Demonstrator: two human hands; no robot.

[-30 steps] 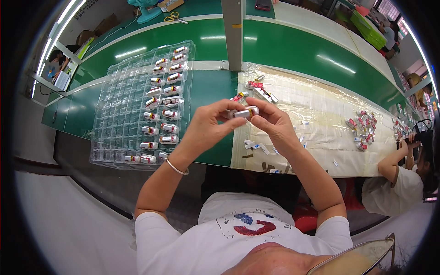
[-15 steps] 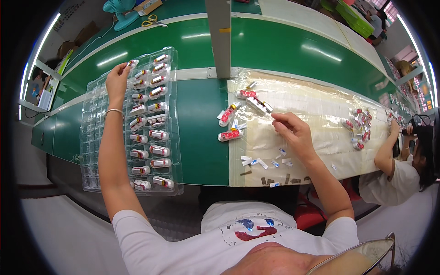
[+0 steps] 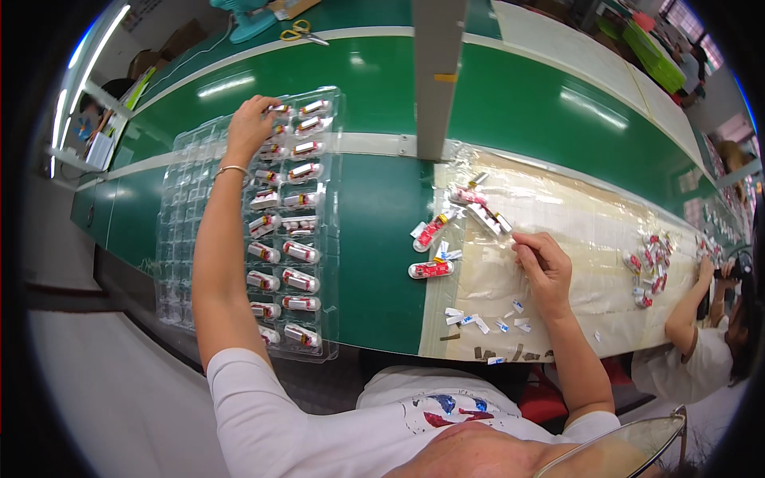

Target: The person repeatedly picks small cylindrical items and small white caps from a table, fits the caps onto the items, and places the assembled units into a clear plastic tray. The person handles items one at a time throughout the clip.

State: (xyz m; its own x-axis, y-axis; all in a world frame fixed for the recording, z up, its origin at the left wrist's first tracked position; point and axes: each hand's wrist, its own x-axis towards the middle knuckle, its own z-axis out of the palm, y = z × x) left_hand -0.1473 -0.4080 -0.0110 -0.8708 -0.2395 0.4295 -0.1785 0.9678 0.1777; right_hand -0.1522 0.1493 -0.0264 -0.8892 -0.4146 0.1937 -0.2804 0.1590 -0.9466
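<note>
My left hand reaches over the far end of a clear plastic tray. Its fingertips close on a small white capsule-shaped part, at a pocket in the second column from the right. Similar white parts with red and silver pieces, such as this capsule-shaped part, fill the right-hand column. My right hand hovers over the tape-covered mat, fingers curled, thumb and index slightly apart, nothing visible between them. Just beyond its fingertips lies a white part with a silver piece.
Left of the mat's edge lie red-topped parts. White and blue paper strips are scattered near the front edge. A grey post rises behind the mat. Yellow-handled scissors lie farther back. Another person's arm works at right beside a pile of parts.
My left hand has brought the capsule-shaped part rightward and down to the second column's far pocket. My right hand stays over the mat. The whole view has shifted somewhat.
</note>
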